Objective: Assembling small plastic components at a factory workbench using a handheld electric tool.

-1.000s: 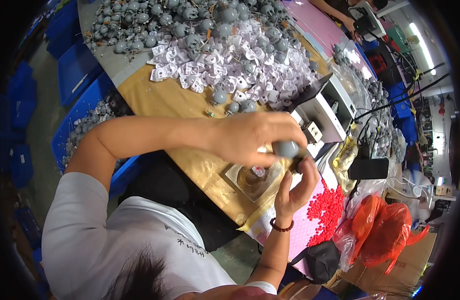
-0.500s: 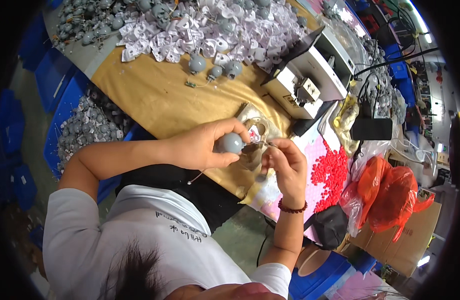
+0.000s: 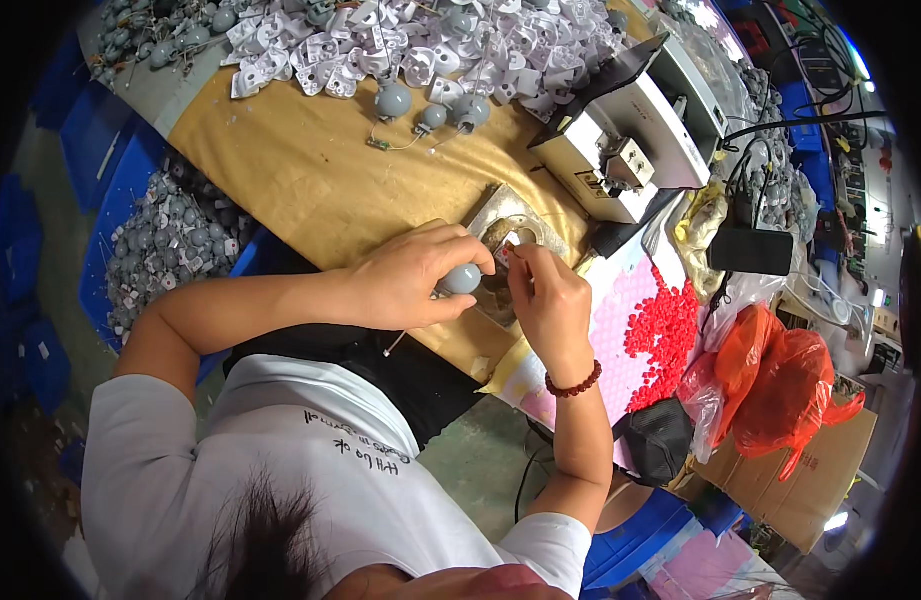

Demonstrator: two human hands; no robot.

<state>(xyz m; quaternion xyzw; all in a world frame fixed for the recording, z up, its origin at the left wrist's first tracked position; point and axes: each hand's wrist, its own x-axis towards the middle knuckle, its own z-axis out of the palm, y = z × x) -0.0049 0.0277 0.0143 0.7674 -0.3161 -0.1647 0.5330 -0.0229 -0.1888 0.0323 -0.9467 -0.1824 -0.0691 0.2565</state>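
My left hand (image 3: 411, 278) is closed around a round grey ball-shaped part (image 3: 462, 279), thumb below and fingers above. A thin wire (image 3: 397, 341) with a small pale end hangs beneath that hand. Close beside the ball, my right hand (image 3: 556, 308) is pinched, fingertips together over a worn block (image 3: 495, 212) with a hollowed middle. What sits between those fingertips is too small to make out. The block lies on the gold-brown table cover (image 3: 311, 190), partly hidden by both hands.
White plastic pieces (image 3: 336, 60) and grey balls (image 3: 393, 101) are heaped along the far side. An open-fronted metal box device (image 3: 621, 165) stands right of the block. Red small parts (image 3: 663, 335) lie on pink sheeting. A blue bin (image 3: 103, 285) of grey balls is at left.
My right hand has moved up and slightly left, from drawing out a wire beside the ball to over the block. My left hand still grips the ball, with little movement.
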